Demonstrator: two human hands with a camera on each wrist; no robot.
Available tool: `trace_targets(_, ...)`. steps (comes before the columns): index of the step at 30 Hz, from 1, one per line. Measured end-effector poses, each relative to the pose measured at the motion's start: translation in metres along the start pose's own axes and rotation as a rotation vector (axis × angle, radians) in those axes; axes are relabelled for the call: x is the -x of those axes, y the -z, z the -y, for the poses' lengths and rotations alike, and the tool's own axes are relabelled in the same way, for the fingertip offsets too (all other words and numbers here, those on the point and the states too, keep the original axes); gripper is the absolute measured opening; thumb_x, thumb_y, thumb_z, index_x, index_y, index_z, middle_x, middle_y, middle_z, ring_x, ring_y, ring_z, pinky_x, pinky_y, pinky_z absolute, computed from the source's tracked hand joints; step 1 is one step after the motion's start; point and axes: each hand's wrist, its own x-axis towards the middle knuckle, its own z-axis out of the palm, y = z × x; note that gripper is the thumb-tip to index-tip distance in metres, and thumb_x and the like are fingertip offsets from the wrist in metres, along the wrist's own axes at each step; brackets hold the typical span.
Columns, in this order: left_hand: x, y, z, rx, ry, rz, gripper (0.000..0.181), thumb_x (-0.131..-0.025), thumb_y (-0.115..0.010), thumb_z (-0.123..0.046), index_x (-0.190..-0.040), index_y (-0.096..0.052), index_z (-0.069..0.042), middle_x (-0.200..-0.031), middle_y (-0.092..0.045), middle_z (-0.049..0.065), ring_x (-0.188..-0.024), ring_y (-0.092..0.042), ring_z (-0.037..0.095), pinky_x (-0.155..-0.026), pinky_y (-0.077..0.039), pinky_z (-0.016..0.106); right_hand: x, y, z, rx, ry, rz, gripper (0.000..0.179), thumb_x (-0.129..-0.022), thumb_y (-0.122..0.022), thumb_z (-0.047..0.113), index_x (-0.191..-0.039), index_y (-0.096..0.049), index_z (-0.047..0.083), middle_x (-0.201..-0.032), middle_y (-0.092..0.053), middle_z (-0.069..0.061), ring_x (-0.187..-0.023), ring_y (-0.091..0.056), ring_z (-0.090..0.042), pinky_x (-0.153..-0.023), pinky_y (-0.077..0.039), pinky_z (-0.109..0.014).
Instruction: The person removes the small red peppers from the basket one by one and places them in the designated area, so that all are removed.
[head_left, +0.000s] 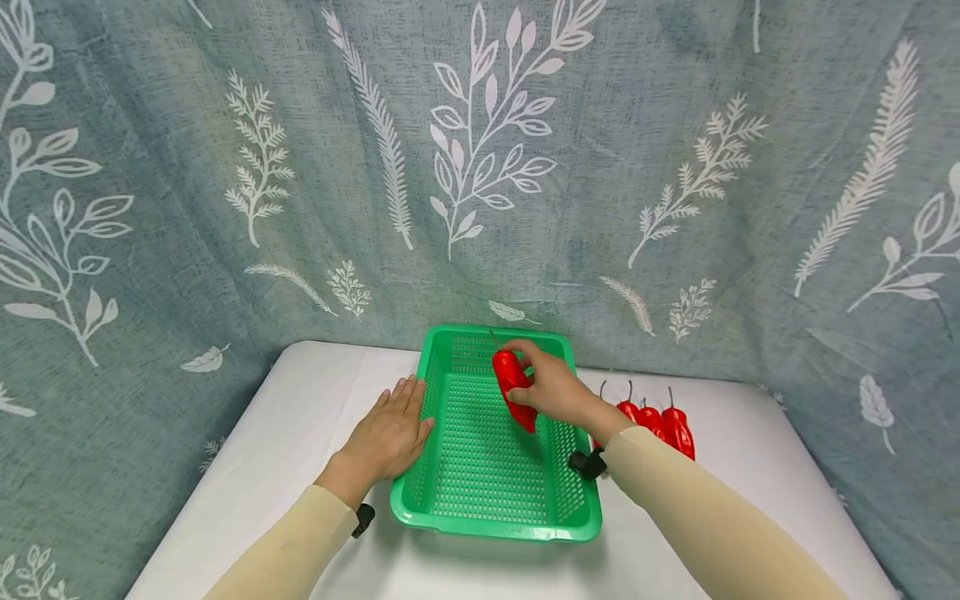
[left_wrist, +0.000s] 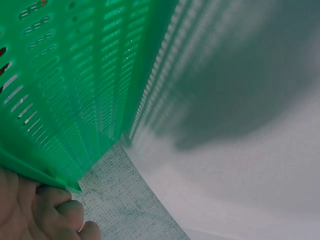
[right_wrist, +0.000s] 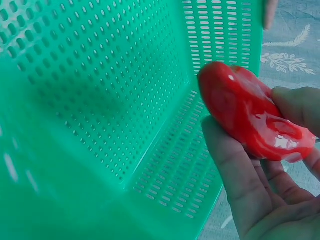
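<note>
Background: grey-blue curtain (head_left: 675, 125) with white leaf prints hangs behind a white table (head_left: 300, 400).
Basket: green perforated basket (head_left: 480, 467) stands in the middle of the table, near its front edge.
Right hand: right hand (head_left: 555, 387) holds a red pepper (head_left: 513, 387) between thumb and fingers, above the inside of the basket, toward its far end.
Left hand: left hand (head_left: 390, 433) lies flat with straight fingers, touching the left rim of the basket.
Other peppers: three red peppers (head_left: 660, 421) lie on the table just right of the basket.
</note>
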Motion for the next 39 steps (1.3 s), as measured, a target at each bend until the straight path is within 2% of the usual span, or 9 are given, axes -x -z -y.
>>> trace_targets(8, -0.001, 0.0, 0.001, 0.003, 0.001, -0.005, 0.069, -0.115, -0.037, -0.038, -0.164, -0.023, 0.009, -0.171, -0.025, 0.027, -0.161, -0.023, 0.04, -0.131, -0.023, 0.055, 0.011, 0.009, -0.002, -0.006, -0.018, -0.026, 0.07, -0.094, -0.078, 0.01, -0.154, -0.044, 0.024, -0.129, -0.061, -0.018, -0.101, -0.07, -0.03, -0.072, -0.064, -0.035)
trace_targets(13, -0.001, 0.0, 0.001, 0.0, 0.002, -0.004, 0.069, -0.115, -0.037, -0.038, -0.164, -0.023, 0.009, -0.171, -0.025, 0.027, -0.161, -0.023, 0.041, -0.131, -0.023, 0.055, 0.017, 0.014, -0.004, 0.009, -0.012, -0.043, 0.07, -0.093, -0.078, 0.011, -0.154, -0.044, 0.021, -0.129, -0.061, -0.019, -0.1, -0.071, -0.029, -0.073, -0.063, -0.035)
trace_targets(23, 0.0, 0.0, 0.002, 0.011, 0.002, 0.012, 0.069, -0.115, -0.037, -0.037, -0.164, -0.022, 0.009, -0.172, -0.022, 0.027, -0.162, -0.021, 0.04, -0.131, -0.022, 0.056, 0.032, 0.03, -0.013, -0.022, -0.061, -0.055, 0.07, -0.095, -0.077, 0.014, -0.156, -0.044, 0.022, -0.132, -0.058, -0.019, -0.102, -0.071, -0.028, -0.068, -0.062, -0.035)
trace_targets(29, 0.001, 0.0, 0.0, 0.023, 0.0, 0.008, 0.068, -0.115, -0.038, -0.036, -0.164, -0.022, 0.009, -0.172, -0.022, 0.027, -0.161, -0.021, 0.041, -0.131, -0.022, 0.056, 0.041, 0.042, -0.022, 0.006, -0.067, -0.076, 0.068, -0.096, -0.076, 0.017, -0.155, -0.043, 0.021, -0.135, -0.058, -0.021, -0.104, -0.07, -0.031, -0.065, -0.061, -0.036)
trace_targets(36, 0.001, 0.001, -0.002, 0.012, 0.0, -0.001, 0.069, -0.115, -0.037, -0.037, -0.163, -0.022, 0.01, -0.171, -0.023, 0.028, -0.161, -0.022, 0.041, -0.131, -0.023, 0.056, 0.054, 0.059, -0.031, 0.057, -0.09, -0.097, 0.071, -0.097, -0.076, 0.02, -0.158, -0.04, 0.019, -0.138, -0.058, -0.022, -0.108, -0.069, -0.034, -0.074, -0.062, -0.038)
trace_targets(39, 0.001, 0.001, -0.002, 0.014, 0.0, -0.002, 0.068, -0.115, -0.037, -0.037, -0.163, -0.022, 0.01, -0.171, -0.023, 0.028, -0.161, -0.022, 0.041, -0.131, -0.023, 0.056, 0.059, 0.064, -0.036, 0.086, -0.098, -0.113, 0.071, -0.097, -0.076, 0.02, -0.158, -0.04, 0.018, -0.137, -0.059, -0.022, -0.107, -0.069, -0.033, -0.074, -0.062, -0.038)
